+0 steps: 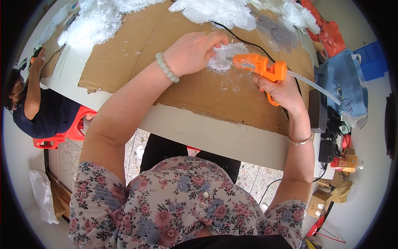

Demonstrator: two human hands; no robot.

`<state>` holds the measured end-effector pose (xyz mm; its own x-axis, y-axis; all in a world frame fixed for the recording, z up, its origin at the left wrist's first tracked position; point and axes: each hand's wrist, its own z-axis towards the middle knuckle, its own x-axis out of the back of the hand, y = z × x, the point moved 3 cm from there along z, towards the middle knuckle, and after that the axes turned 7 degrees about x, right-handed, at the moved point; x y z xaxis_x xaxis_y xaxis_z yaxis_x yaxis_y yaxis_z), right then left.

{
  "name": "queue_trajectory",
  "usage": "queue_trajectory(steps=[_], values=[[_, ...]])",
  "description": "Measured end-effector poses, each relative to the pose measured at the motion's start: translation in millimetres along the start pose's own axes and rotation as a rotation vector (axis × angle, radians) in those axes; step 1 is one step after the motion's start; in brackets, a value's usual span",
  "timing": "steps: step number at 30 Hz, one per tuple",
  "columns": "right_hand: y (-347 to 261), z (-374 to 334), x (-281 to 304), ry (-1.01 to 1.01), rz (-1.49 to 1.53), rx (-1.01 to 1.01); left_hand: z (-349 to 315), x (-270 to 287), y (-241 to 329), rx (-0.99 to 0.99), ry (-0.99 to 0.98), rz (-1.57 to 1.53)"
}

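Observation:
My right hand (pixel 282 89) is wrapped around the handle of an orange hot glue gun (pixel 260 65), whose nozzle points left. A long translucent glue stick (pixel 317 86) sticks out of its back end. Just left of the nozzle, a small white ribbed fabric piece (pixel 224 53) with frayed edges lies on a brown cardboard sheet (pixel 182 89). My left hand (pixel 197 52) is closed, its fingers curled at the left edge of that piece; the fingertips are partly hidden.
Piles of white frilly material (pixel 95 23) and white ribbed pieces (pixel 219 12) lie along the far side. A black cable (pixel 244 39) runs across the cardboard. To the right are a blue bag (pixel 342 79) and black power adapters (pixel 326 150). Another person (pixel 41 108) sits at the left.

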<state>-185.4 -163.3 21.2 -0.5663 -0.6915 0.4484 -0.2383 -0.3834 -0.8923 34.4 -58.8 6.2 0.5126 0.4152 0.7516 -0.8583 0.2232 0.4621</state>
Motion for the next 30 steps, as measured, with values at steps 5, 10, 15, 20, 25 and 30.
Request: queue_trajectory(steps=[5,10,15,20,25,30], values=[[-7,0,10,0.079,0.099,0.075,3,6,4,0.029,0.035,-0.128],[-2,-2,19,0.204,0.215,0.081,8,23,-2,0.152,0.148,-0.535],[11,2,22,0.211,0.280,0.087,3,33,-25,0.343,0.293,-0.190],[3,6,6,0.053,0.133,0.090,2,25,-27,0.362,0.106,0.204],[4,6,4,0.043,0.101,0.092,13,13,-26,0.347,-0.098,0.302],[10,8,6,0.036,0.104,0.109,29,16,-20,0.420,-0.292,0.302]])
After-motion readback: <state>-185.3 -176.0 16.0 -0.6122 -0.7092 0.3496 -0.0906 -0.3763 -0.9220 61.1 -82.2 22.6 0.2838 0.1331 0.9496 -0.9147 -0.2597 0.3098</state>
